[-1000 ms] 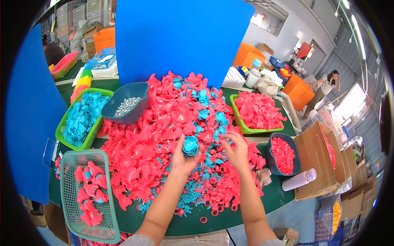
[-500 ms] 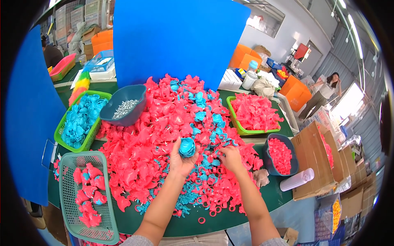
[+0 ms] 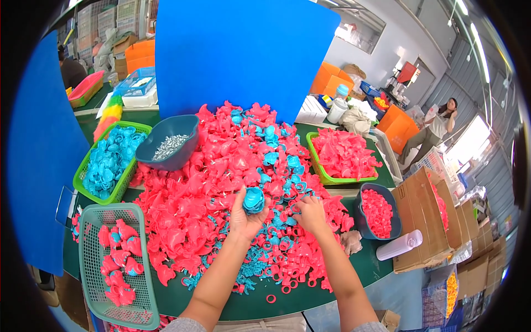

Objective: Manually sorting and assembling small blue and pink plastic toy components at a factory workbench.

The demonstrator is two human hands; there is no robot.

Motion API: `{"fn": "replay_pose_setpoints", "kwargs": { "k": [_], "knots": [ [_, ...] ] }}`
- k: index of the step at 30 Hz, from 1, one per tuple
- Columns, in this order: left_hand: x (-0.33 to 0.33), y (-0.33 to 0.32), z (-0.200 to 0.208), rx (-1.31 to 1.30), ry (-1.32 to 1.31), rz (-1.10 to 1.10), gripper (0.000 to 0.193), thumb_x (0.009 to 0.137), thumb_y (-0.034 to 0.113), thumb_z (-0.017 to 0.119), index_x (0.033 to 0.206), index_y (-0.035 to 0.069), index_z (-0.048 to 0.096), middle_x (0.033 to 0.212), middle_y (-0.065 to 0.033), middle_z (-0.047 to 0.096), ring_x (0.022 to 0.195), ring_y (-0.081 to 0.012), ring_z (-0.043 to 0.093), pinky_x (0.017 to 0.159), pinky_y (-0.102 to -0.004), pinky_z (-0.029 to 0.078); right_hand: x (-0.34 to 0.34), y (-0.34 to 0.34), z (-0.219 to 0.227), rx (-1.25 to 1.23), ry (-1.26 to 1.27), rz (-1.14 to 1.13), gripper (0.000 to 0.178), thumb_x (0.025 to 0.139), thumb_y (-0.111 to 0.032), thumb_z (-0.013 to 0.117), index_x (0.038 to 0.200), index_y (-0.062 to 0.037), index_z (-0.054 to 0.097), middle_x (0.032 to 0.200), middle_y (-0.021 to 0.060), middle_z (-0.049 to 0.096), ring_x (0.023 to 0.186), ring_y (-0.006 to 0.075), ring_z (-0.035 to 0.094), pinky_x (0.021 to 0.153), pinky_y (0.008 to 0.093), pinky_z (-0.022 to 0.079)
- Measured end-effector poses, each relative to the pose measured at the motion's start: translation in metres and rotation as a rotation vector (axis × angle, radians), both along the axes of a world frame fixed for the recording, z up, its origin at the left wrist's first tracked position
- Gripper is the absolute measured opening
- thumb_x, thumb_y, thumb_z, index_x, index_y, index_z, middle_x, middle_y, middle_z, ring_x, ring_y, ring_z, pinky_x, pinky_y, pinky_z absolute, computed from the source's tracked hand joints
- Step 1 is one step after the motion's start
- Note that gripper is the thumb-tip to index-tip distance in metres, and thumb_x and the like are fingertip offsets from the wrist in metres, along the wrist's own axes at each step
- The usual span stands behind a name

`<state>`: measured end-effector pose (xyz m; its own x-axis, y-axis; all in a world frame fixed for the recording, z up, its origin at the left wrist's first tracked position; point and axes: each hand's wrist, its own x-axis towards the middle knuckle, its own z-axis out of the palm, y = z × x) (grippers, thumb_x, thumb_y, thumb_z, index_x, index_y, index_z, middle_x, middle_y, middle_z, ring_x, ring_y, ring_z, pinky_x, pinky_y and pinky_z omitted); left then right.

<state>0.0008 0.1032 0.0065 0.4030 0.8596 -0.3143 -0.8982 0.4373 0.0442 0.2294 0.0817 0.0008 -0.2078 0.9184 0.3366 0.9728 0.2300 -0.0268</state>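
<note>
My left hand is closed around a rounded blue plastic cup-shaped part, its hollow side facing up. To its right, my right hand reaches into the heap with fingers bent together; what they hold, if anything, is hidden. Beneath both hands spreads a big pile of pink plastic parts, mixed with blue shells and small pink rings. Small blue pieces lie nearer to me.
At left stand a green basket of blue shells, a dark bowl of metal pins and a grey-green basket with assembled pieces. At right are a lime basket, a dark tub, a lilac bottle and a cardboard box.
Both hands keep nearly the same place and hold. The blue part is tilted slightly differently in my left hand. In the background, a standing person has shifted a little.
</note>
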Motion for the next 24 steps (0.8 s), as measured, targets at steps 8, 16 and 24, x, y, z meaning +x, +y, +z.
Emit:
{"fn": "replay_pose_setpoints", "kwargs": {
  "k": [8,16,24],
  "knots": [
    [0.001,-0.003,0.005,0.003,-0.009,0.016,0.043,0.080,0.040,0.072,0.098,0.003,0.062,0.089,-0.0112,0.067,0.083,-0.0301,0.066,0.066,-0.0390,0.061,0.005,0.002,-0.005,-0.215,0.121,-0.099,0.013,0.067,-0.021,0.076,0.077,-0.0136,0.073,0.089,0.0067,0.062,0.093,0.0284,0.055,0.085,0.0426,0.042],
    [0.003,-0.002,0.002,0.010,-0.009,-0.006,0.043,0.080,0.041,0.072,0.097,0.003,0.062,0.090,-0.0122,0.067,0.083,-0.0321,0.067,0.065,-0.0389,0.060,0.000,0.008,-0.010,-0.190,0.089,-0.221,0.014,0.072,-0.026,0.070,0.078,-0.0135,0.073,0.088,0.0104,0.064,0.092,0.0313,0.057,0.084,0.0447,0.044],
    [0.003,-0.002,0.000,0.019,-0.011,-0.013,0.043,0.081,0.041,0.071,0.098,0.003,0.062,0.090,-0.0119,0.067,0.084,-0.0317,0.067,0.066,-0.0383,0.060,0.004,0.010,-0.018,-0.063,0.141,-0.165,0.011,0.072,-0.017,0.065,0.078,-0.0103,0.071,0.079,0.0110,0.068,0.080,0.0311,0.063,0.074,0.0457,0.049]
  ]
}}
